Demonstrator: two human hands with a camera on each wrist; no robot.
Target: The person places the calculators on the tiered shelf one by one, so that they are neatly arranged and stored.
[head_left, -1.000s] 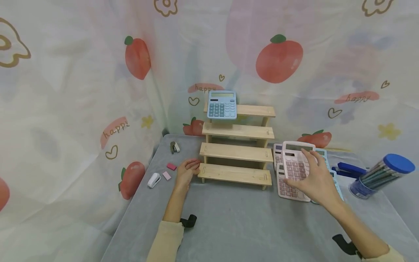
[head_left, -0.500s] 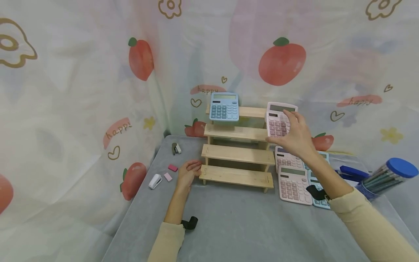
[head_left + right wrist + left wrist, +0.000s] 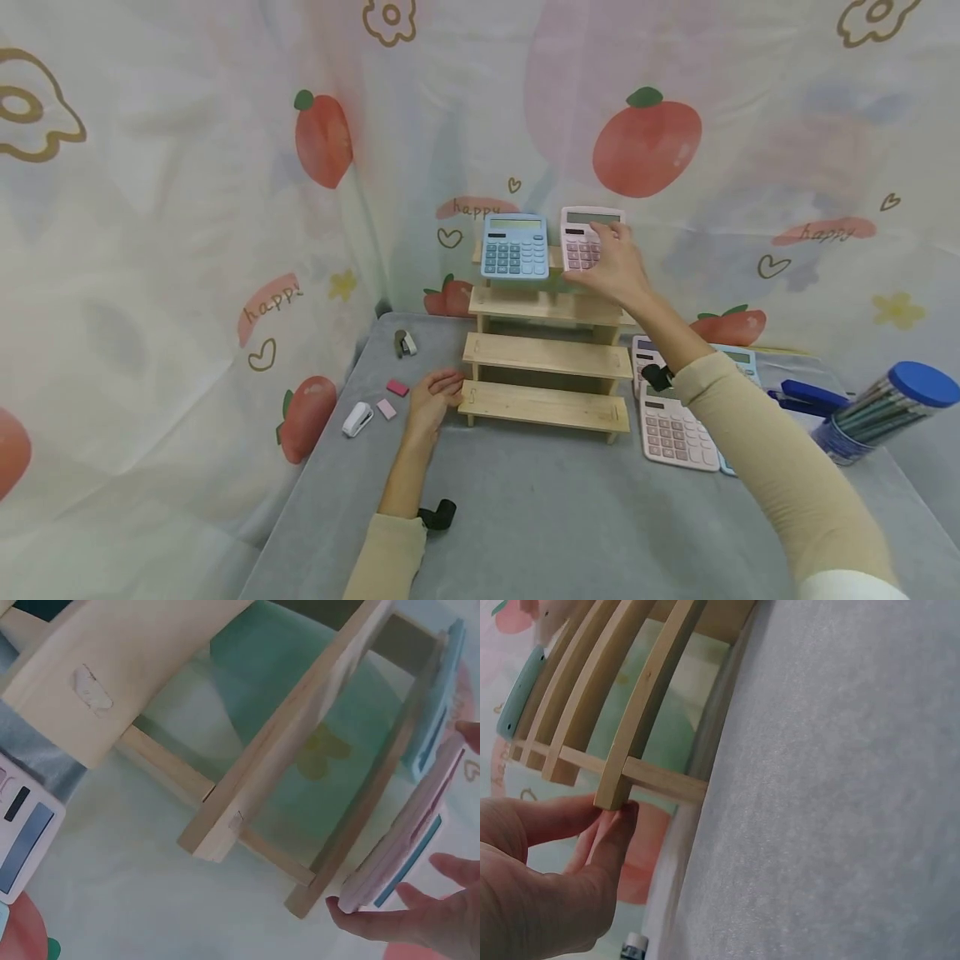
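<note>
2 grips: right (image 3: 617, 265), spread wide, holds flat pink calculator (image 3: 579, 250); left (image 3: 434, 399) pinches wooden rack (image 3: 547, 355).

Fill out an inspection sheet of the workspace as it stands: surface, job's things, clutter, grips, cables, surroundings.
Surface: grey cloth-like tabletop.
Job's things: pink calculator held at the top step of the wooden stand, right of the blue calculator; contact with the step unclear. Other calculators sit right of the stand, partly behind the right sleeve.
Clutter: white stapler and two pink blocks at left; pencil tub with blue lid at right.
Left grip: pinches the left end of the stand's lowest step.
Right grip: holds the pink calculator.
Cables: nothing seen.
Surroundings: printed fabric backdrop behind and at left.
</note>
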